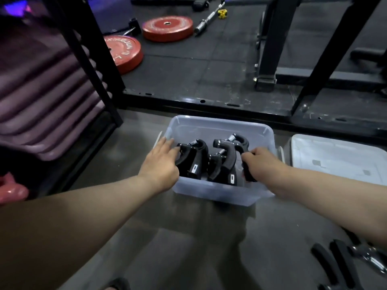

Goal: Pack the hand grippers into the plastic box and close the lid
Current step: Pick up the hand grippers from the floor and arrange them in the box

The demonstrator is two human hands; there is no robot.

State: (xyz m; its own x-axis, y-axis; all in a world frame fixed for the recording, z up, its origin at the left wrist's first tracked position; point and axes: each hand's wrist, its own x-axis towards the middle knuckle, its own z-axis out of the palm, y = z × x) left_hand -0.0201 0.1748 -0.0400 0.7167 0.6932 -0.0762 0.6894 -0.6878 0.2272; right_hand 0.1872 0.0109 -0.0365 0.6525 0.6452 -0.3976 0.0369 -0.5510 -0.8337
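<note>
A clear plastic box (219, 124) stands open on the grey floor in the middle of the view. Inside it lie three black hand grippers with metal springs, one at the left (194, 155), one in the middle (222, 170) and one at the back right (229, 146). My left hand (160, 164) reaches over the box's left wall and its fingers touch the left hand gripper's handle. My right hand (261, 164) is closed around a black handle at the box's right side. The box's translucent lid (339, 160) lies flat on the floor to the right.
More black hand grippers (343, 262) lie on the floor at the lower right. A black steel rack frame (209, 101) runs behind the box. Red weight plates (167, 28) and a barbell (209, 17) lie beyond it. Stacked purple mats (41, 91) fill the left.
</note>
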